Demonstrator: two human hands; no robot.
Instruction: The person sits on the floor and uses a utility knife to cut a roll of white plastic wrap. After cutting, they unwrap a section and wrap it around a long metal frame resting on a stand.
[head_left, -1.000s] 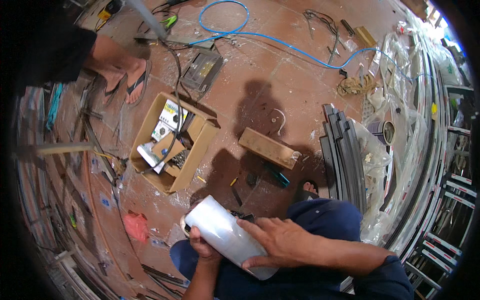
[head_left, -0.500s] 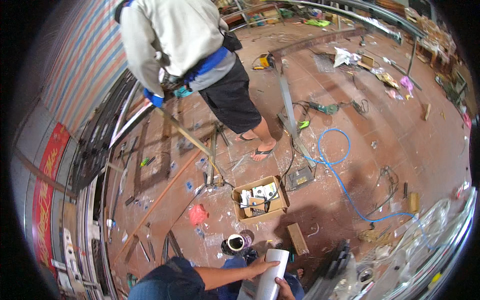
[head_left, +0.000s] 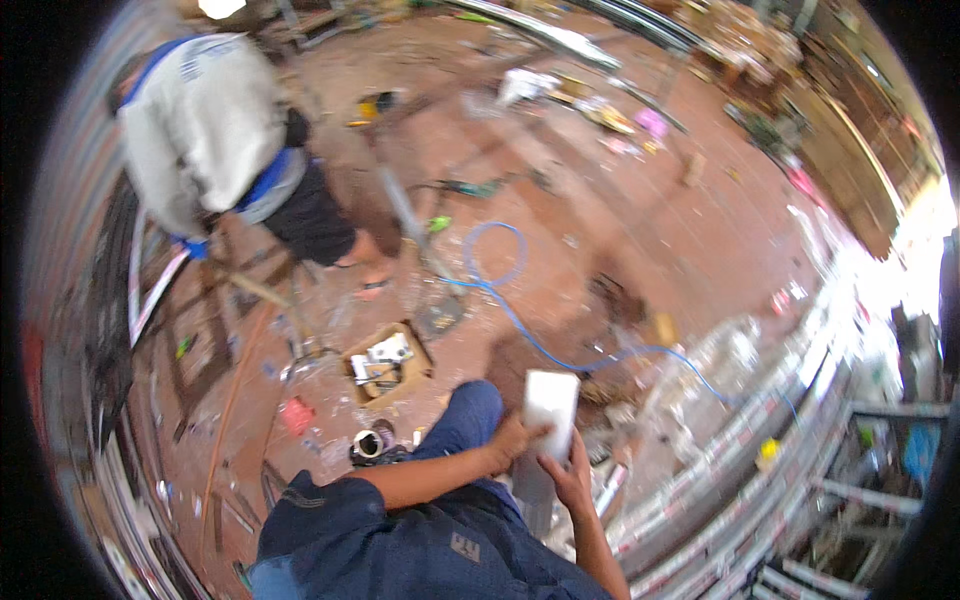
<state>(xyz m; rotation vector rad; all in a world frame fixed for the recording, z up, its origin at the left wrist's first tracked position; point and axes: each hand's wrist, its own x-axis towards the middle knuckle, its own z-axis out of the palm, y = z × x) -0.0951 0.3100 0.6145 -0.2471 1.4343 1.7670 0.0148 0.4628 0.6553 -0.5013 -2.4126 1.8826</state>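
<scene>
My left hand [head_left: 518,442] is closed on the left side of a long, shiny white box-shaped piece [head_left: 552,395], its thumb and fingers on the near face. On the piece's right side, my right hand [head_left: 570,472] grips it lower down. The piece stands tilted in front of my body, and its lower end lies close to my blue trouser leg. Motion blur hides what it is made of. Left of my knee [head_left: 473,405] stands a round container [head_left: 367,444], dark with a pale rim.
Ahead is a cardboard box [head_left: 385,365] of small items. A co-worker [head_left: 215,130] bends over a frame at far left. A blue hose [head_left: 520,318] loops across the tiled floor. Long metal profiles [head_left: 720,480] lie stacked at right, beside a metal rack [head_left: 880,495]. A red bag [head_left: 297,415] lies at left.
My view has swung to the right, so the co-worker and cardboard box sit further left. The white piece has come up and stays in both hands. The stacked profiles and rack show more.
</scene>
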